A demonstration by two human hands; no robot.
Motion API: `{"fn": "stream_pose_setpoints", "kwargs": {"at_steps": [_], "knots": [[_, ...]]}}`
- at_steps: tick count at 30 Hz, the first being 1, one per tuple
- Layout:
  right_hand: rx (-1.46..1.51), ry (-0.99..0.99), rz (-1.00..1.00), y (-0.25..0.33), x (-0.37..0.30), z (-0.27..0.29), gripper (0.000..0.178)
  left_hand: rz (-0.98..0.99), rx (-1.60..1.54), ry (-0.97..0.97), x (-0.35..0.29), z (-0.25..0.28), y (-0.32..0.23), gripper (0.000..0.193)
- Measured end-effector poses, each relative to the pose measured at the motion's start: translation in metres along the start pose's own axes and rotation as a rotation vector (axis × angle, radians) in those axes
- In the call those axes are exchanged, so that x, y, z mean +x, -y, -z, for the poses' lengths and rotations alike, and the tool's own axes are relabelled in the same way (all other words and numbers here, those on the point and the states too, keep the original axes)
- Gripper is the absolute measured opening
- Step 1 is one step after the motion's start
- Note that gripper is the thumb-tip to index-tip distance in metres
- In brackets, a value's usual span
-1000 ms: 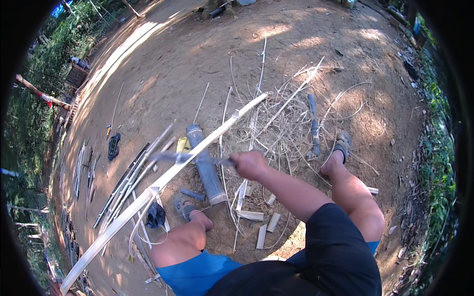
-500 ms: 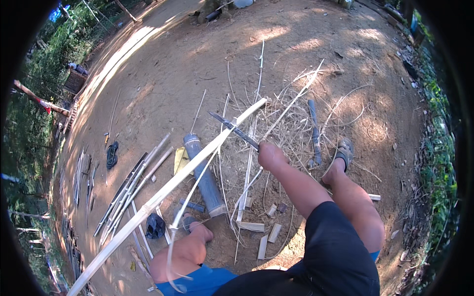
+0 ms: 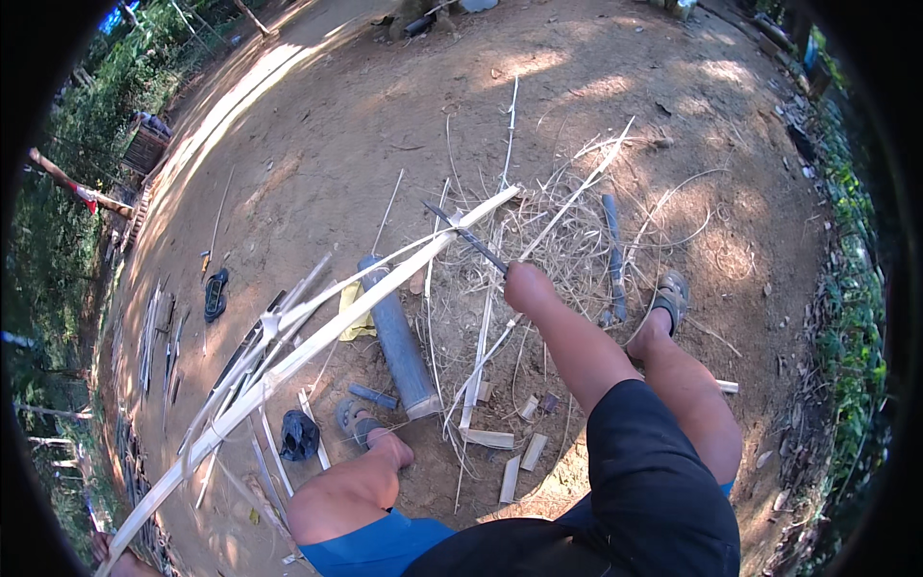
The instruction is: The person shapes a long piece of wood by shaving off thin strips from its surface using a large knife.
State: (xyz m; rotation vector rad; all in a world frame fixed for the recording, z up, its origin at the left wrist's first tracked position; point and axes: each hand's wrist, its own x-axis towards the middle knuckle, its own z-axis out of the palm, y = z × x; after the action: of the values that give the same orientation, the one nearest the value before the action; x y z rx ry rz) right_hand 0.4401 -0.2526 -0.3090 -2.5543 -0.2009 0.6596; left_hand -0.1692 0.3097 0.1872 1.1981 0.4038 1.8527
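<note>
My right hand [image 3: 527, 287] is closed round the handle of a knife [image 3: 484, 252]. Its dark blade crosses a long pale bamboo strip [image 3: 332, 332] close to the strip's far end. From near the blade a thinner sliver [image 3: 332, 291] bows away along the strip's upper left side, blurred toward the near end. At the lower left rim my left hand [image 3: 123, 563], partly cut off, grips the near end of the bamboo strip. Under the strip lies a thick dark bamboo tube [image 3: 397, 348].
Curled shavings [image 3: 553, 226] cover the ground around the knife. Bamboo poles [image 3: 231, 394] and a black plastic bag [image 3: 300, 435] lie at the left. Short bamboo pieces [image 3: 490, 439] sit between my sandalled feet. A dark stick [image 3: 612, 252] rests by my right foot.
The thin sliver has swung from beneath the bamboo strip to its upper left side. My left hand has come into view at the lower left. The knife has shifted slightly.
</note>
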Motion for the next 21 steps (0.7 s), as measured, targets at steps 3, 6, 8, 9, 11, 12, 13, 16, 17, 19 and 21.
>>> {"fn": "stream_pose_setpoints", "kwargs": {"at_steps": [3,6,8,9,11,12,13,16,17,19,21], "knots": [[-0.002,-0.052,-0.049,-0.013,-0.002,0.013,0.023,0.06,-0.114,-0.021,-0.168,-0.142,0.059,0.121],[-0.017,-0.082,-0.014,0.005,0.003,0.001,0.023,0.201,-0.195,-0.095,-0.283,-0.184,0.097,0.11],[-0.044,-0.111,-0.025,0.005,0.002,-0.004,0.023,0.373,-0.202,-0.027,-0.297,-0.151,0.141,0.082],[-0.076,-0.095,-0.007,0.004,-0.006,-0.003,0.023,0.369,-0.263,0.119,-0.277,-0.124,0.153,0.076],[-0.14,-0.054,0.04,0.014,-0.032,0.006,0.023,0.302,-0.199,0.113,-0.245,-0.115,0.133,0.065],[-0.169,0.007,0.053,0.024,-0.053,0.012,0.025,0.259,-0.066,-0.038,-0.252,-0.146,0.102,0.06],[-0.19,0.068,0.067,0.037,-0.081,0.025,0.027,0.286,-0.136,0.039,-0.213,-0.134,0.082,0.062],[-0.181,0.159,0.109,0.056,-0.156,0.036,0.029,0.208,-0.163,0.231,-0.121,-0.139,0.003,0.064],[-0.174,0.187,0.125,0.061,-0.173,0.024,0.029,0.048,-0.234,0.114,-0.131,-0.162,-0.01,0.042],[-0.108,0.192,0.143,0.054,-0.189,-0.001,0.029,0.157,-0.43,0.562,-0.042,-0.126,-0.016,0.021],[0.008,0.154,0.113,0.046,-0.197,-0.033,0.028,0.151,-0.395,0.536,-0.044,-0.143,-0.011,0.019]]}}
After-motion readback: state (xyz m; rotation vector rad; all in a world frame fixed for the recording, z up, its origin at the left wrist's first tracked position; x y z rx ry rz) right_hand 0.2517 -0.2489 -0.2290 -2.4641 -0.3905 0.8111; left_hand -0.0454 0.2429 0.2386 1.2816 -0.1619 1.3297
